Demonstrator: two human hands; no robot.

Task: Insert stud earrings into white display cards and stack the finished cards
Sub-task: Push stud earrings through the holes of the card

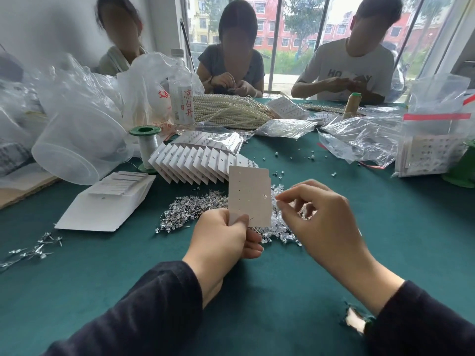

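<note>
Soft daylight from the windows (303, 34) behind; even, faint shadows, wide-angle bending and blur at the edges.

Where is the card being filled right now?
Centre of the head view: the left hand holds the card upright over the stud pile, the right hand at its right edge.

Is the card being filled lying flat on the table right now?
No, the left hand pinches the card by its lower corner and holds it upright above the pile of studs.
</note>
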